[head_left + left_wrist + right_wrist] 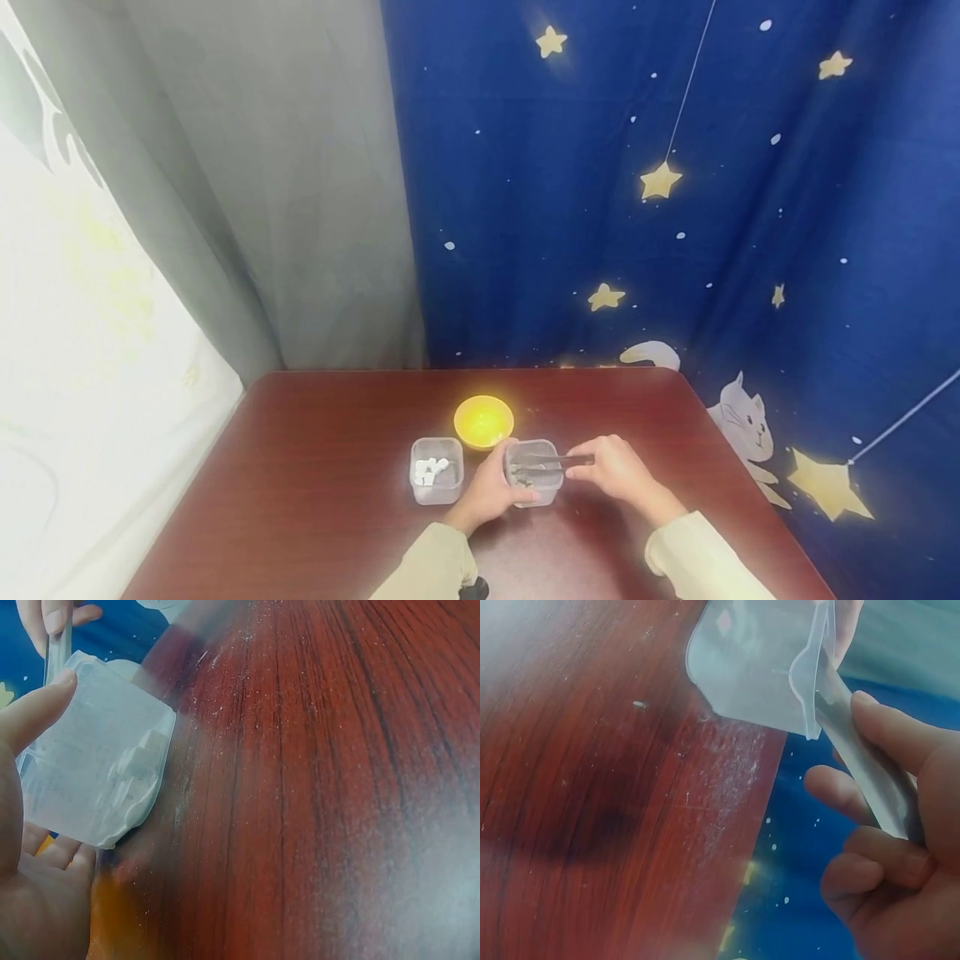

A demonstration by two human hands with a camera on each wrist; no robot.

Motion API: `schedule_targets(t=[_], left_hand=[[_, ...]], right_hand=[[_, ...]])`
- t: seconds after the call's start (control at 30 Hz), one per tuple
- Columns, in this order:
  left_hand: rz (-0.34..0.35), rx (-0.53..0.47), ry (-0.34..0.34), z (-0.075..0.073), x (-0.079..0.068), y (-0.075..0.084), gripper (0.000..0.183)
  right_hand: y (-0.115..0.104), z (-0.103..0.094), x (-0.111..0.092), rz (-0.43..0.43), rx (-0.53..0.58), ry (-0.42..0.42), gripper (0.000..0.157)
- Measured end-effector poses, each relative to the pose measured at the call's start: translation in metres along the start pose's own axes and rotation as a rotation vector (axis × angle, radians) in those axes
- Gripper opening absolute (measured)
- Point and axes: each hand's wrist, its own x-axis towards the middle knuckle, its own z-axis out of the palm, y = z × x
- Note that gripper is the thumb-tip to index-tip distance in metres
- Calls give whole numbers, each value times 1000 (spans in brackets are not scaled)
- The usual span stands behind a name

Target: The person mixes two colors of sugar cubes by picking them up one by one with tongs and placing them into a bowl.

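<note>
The reddish-brown surface (337, 500) carries a tub (437, 495) of white pieces (430, 472), right of which the left hand (489, 492) grips a translucent container (546, 497) between thumb and fingers while the right hand (617, 469) pinches metal tongs (862, 761) reaching into it.

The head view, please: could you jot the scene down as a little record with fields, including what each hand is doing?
Surface: reddish-brown table
Left grip: left hand holds a clear tub
Right grip: right hand holds metal tongs, far end in that tub
Held tub's contents: too indistinct to name
Second tub: left of the held one, with white pieces inside
Bowl: yellow bowl, behind the tubs
Backdrop: blue curtain with stars, beside grey cloth
</note>
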Motion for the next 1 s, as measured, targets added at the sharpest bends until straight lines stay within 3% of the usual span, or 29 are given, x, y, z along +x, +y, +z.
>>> schedule_targets(t=[0.43,0.67,1.0], left_hand=[[-20,10,-17,-2,1,2,92],[-7,-16,-30,-2,1,4,85],[4,-51,-33,-3,0,7,83]], right_hand=[[-9,-6,8,-61,-160,-54,17],[-16,-13,10,-23,-173,-100,19],[-24,-9,10,-85,-248,-75,19]])
